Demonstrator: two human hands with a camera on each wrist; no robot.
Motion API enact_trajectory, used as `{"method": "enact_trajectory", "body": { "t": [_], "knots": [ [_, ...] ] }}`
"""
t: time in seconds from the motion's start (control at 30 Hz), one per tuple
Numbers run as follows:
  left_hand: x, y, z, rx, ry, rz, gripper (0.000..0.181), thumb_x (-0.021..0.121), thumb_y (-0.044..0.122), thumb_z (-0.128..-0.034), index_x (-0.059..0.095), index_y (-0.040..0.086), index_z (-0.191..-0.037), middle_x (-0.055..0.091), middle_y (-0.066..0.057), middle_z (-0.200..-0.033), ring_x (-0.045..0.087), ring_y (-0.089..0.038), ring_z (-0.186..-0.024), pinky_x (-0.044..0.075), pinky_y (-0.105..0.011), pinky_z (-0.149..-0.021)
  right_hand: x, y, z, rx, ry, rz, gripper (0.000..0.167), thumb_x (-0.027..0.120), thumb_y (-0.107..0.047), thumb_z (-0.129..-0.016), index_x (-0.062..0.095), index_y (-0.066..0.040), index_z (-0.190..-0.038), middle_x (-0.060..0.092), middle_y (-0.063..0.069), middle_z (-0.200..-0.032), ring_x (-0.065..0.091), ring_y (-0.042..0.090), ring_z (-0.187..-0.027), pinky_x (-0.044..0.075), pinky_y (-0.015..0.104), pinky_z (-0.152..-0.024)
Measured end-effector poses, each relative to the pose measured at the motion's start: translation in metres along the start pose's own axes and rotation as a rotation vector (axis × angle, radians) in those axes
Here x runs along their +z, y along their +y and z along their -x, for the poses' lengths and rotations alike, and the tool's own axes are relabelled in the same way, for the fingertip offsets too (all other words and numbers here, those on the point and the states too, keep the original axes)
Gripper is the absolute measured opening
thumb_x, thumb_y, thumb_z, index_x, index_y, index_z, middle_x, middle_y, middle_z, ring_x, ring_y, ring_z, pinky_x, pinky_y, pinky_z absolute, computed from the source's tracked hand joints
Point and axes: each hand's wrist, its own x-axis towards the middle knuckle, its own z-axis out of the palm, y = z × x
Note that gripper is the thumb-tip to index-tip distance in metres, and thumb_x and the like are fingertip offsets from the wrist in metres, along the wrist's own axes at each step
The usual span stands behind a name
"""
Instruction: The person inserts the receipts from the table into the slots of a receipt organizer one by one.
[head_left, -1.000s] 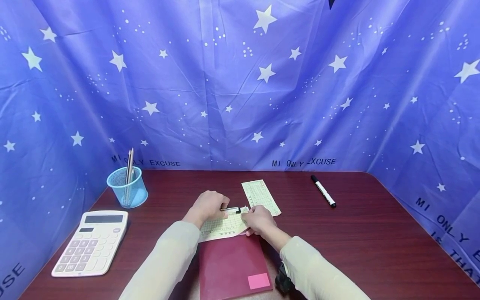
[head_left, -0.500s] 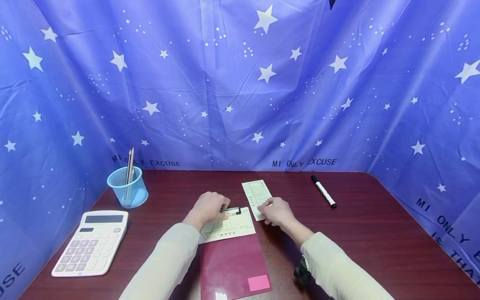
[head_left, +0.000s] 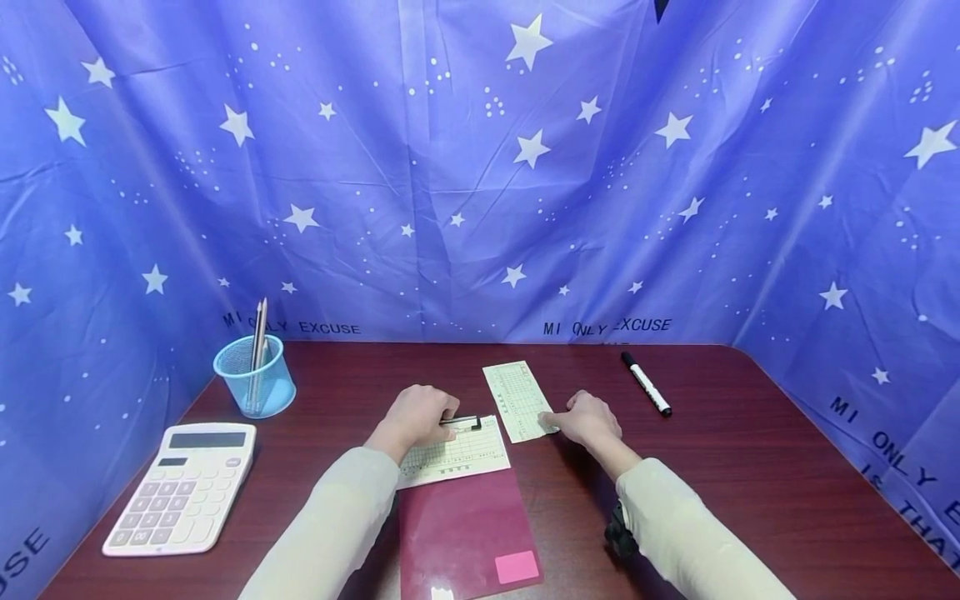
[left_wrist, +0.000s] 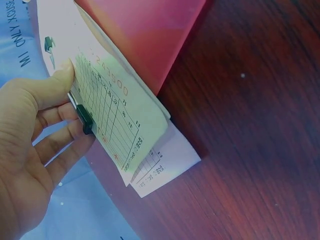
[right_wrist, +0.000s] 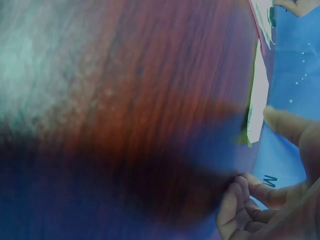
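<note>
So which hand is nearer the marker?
Right. The right hand is left of the marker, at the loose slip; the left hand is farther left, at the clip.

On the folder (head_left: 465,525) before you lie form sheets (head_left: 468,456), left of a loose slip (head_left: 517,400) and a marker (head_left: 647,383). To your left, a pencil cup (head_left: 277,387) stands behind the calculator (head_left: 180,487).

The table (head_left: 750,467) shows dark wood grain under a polished sheen. The folder (head_left: 457,525) looks like smooth, glossy plastic, with a bright glare near its lower edge. The forms (head_left: 457,460) and the loose slip (head_left: 517,400) are thin, matt paper. The clip (left_wrist: 84,119) has a metal-looking bar and a smooth black end. The cup (head_left: 270,392) is fine mesh; the calculator (head_left: 180,492) and marker (head_left: 647,384) seem smooth plastic. The curtain (head_left: 450,167) is creased, faintly shiny cloth; the sleeves (head_left: 330,508) are matt cloth.
</note>
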Motion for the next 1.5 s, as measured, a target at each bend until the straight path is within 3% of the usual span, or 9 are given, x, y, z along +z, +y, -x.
{"method": "enact_trajectory", "body": {
  "t": [0.07, 0.27, 0.53, 0.73, 0.87, 0.97, 1.27, 1.5],
  "knots": [
    [0.001, -0.001, 0.000, 0.002, 0.004, 0.002, 0.051, 0.088, 0.025, -0.0750, 0.039, 0.018, -0.062, 0.034, 0.008, -0.059, 0.037, -0.014, -0.060, 0.037, -0.034, -0.061, 0.001, 0.000, -0.001, 0.000, -0.010, 0.026, 0.062, 0.079, -0.050, -0.080, 0.062, 0.001, -0.111, 0.067, 0.020, -0.113, 0.062, 0.039, -0.104, 0.049, 0.053, -0.083],
    [0.002, -0.002, -0.002, 0.000, -0.002, -0.004, 0.049, 0.087, 0.026, -0.0755, 0.041, 0.018, -0.063, 0.036, 0.007, -0.059, 0.038, -0.014, -0.060, 0.038, -0.034, -0.061, 0.004, -0.005, -0.002, 0.036, -0.034, 0.097, 0.058, 0.082, -0.059, -0.074, 0.065, -0.005, -0.086, 0.063, 0.013, -0.089, 0.058, 0.029, -0.082, 0.048, 0.042, -0.065],
    [0.001, -0.001, -0.003, 0.002, 0.001, -0.007, 0.048, 0.087, 0.026, -0.0759, 0.042, 0.018, -0.063, 0.037, 0.007, -0.059, 0.039, -0.014, -0.059, 0.039, -0.034, -0.060, 0.006, -0.010, -0.002, 0.059, -0.026, 0.118, 0.058, 0.083, -0.054, -0.076, 0.068, -0.001, -0.096, 0.065, 0.017, -0.094, 0.058, 0.030, -0.082, 0.049, 0.044, -0.068],
    [0.001, -0.001, -0.004, 0.004, -0.003, 0.005, 0.047, 0.087, 0.026, -0.0761, 0.042, 0.018, -0.063, 0.037, 0.007, -0.059, 0.039, -0.014, -0.060, 0.038, -0.034, -0.060, 0.002, -0.007, -0.001, 0.066, -0.018, 0.046, 0.031, 0.079, -0.033, -0.081, 0.066, -0.007, -0.090, 0.065, 0.015, -0.096, 0.062, 0.033, -0.089, 0.050, 0.049, -0.075],
    [0.001, -0.002, -0.004, 0.002, -0.006, 0.000, 0.045, 0.087, 0.027, -0.0759, 0.044, 0.018, -0.063, 0.039, 0.007, -0.059, 0.040, -0.015, -0.060, 0.039, -0.035, -0.060, -0.003, -0.003, 0.000, 0.055, 0.017, -0.019, 0.008, 0.067, -0.015, -0.079, 0.061, -0.010, -0.080, 0.062, 0.010, -0.086, 0.060, 0.032, -0.085, 0.049, 0.046, -0.070],
    [0.002, -0.003, -0.004, 0.005, -0.005, -0.009, 0.045, 0.087, 0.027, -0.0757, 0.045, 0.018, -0.063, 0.040, 0.007, -0.059, 0.040, -0.015, -0.059, 0.040, -0.035, -0.060, -0.007, 0.002, 0.001, 0.031, 0.050, -0.063, 0.002, 0.059, -0.009, -0.077, 0.058, -0.010, -0.077, 0.058, 0.007, -0.082, 0.058, 0.029, -0.081, 0.046, 0.043, -0.065],
    [0.003, -0.003, -0.004, -0.009, -0.018, -0.011, 0.042, 0.086, 0.028, -0.0766, 0.047, 0.017, -0.064, 0.041, 0.007, -0.059, 0.042, -0.015, -0.060, 0.041, -0.035, -0.061, -0.018, 0.014, 0.005, -0.048, 0.128, -0.139, 0.016, 0.064, -0.020, -0.089, 0.066, -0.006, -0.097, 0.065, 0.013, -0.094, 0.061, 0.037, -0.092, 0.047, 0.050, -0.077],
    [0.003, -0.003, -0.003, -0.011, -0.015, -0.008, 0.039, 0.087, 0.027, -0.0762, 0.051, 0.015, -0.065, 0.041, 0.007, -0.059, 0.041, -0.015, -0.059, 0.041, -0.036, -0.060, -0.029, 0.020, 0.009, -0.104, 0.152, -0.225, 0.025, 0.061, -0.020, -0.096, 0.068, 0.001, -0.107, 0.068, 0.013, -0.092, 0.061, 0.033, -0.090, 0.045, 0.046, -0.080]
  ]
}}
